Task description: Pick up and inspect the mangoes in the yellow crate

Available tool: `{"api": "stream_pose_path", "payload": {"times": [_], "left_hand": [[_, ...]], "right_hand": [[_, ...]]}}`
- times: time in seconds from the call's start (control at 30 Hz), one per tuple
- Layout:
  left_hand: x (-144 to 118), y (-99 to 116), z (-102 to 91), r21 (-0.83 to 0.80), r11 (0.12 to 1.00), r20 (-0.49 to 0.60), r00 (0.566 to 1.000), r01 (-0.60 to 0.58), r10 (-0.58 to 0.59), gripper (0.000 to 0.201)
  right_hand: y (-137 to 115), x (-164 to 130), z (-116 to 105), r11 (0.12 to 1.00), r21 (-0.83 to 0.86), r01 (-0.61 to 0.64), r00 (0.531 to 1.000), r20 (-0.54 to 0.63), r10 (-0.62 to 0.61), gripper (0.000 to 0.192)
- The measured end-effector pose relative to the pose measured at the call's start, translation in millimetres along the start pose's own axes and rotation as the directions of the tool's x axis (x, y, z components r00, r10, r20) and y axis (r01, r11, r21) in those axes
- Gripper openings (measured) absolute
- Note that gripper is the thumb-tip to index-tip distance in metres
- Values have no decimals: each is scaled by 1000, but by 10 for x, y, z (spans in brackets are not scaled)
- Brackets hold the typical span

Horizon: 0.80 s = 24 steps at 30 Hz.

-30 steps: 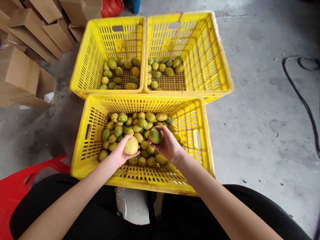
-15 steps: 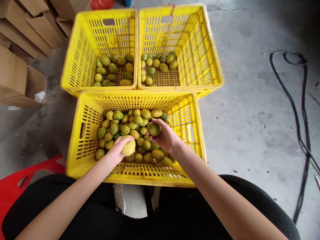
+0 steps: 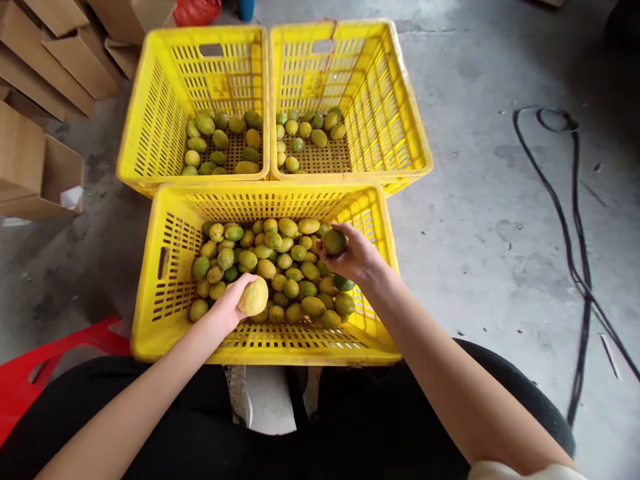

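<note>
A yellow slotted crate point(image 3: 150, 267) in front of my knees holds several green and yellow fruits. My left hand point(image 3: 227, 308) grips a pale yellow fruit point(image 3: 253, 296) low over the near left of the pile. My right hand point(image 3: 356, 257) holds a greener fruit point(image 3: 334, 242) raised above the crate's right side. Behind it stand two more yellow crates side by side: the left rear crate point(image 3: 137, 127) and the right rear crate point(image 3: 405, 120), each with a thin layer of fruits on its floor.
Cardboard boxes point(image 3: 45, 73) are stacked at the far left on the concrete floor. A red plastic stool point(image 3: 30, 373) sits at my lower left. A black cable point(image 3: 575, 220) snakes across the floor at the right. My white shoes point(image 3: 263, 400) show between my knees.
My right hand has lifted its green fruit up and to the right, off the middle of the pile. My left hand still holds the yellow fruit in about the same place.
</note>
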State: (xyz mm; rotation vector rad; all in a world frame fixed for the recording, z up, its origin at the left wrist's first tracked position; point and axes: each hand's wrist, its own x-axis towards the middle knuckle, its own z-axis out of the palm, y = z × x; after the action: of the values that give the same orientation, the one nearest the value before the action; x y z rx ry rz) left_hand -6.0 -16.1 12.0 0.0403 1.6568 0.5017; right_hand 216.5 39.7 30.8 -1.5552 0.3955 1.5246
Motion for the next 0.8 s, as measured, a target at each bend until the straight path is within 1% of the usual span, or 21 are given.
{"api": "stream_pose_path", "payload": {"times": [0.07, 0.13, 0.23, 0.43, 0.5, 0.57, 0.7, 0.8], "left_hand": [[19, -9, -29, -26, 999, 24, 999, -27, 27, 21], [37, -2, -47, -52, 998, 33, 998, -42, 44, 17], [52, 46, -46, -84, 995, 34, 998, -57, 60, 17], [7, 152, 17, -139, 985, -42, 995, -100, 95, 23], [-21, 149, 33, -166, 981, -45, 995, -96, 90, 21], [-36, 131, 39, -180, 982, -30, 998, -65, 60, 21], [3, 94, 42, -90, 996, 4, 1000, 9, -8, 26], [50, 83, 55, -51, 999, -5, 1000, 0, 0, 26]], "right_hand": [[28, 10, -5, 1000, -1, -10, 1000, -1, 10, 15], [82, 9, -6, 999, -40, -35, 998, 47, 37, 17], [174, -10, 1, 988, -146, -46, 991, 120, 64, 28], [339, -67, 11, 954, -300, -14, 975, 206, 79, 34], [392, -63, -5, 939, -343, 29, 970, 235, 56, 37], [439, -39, -34, 919, -380, 104, 958, 285, 10, 36], [487, 11, -99, 887, -409, 216, 922, 385, -46, 27], [500, 30, -132, 866, -421, 271, 911, 402, -90, 32]]}}
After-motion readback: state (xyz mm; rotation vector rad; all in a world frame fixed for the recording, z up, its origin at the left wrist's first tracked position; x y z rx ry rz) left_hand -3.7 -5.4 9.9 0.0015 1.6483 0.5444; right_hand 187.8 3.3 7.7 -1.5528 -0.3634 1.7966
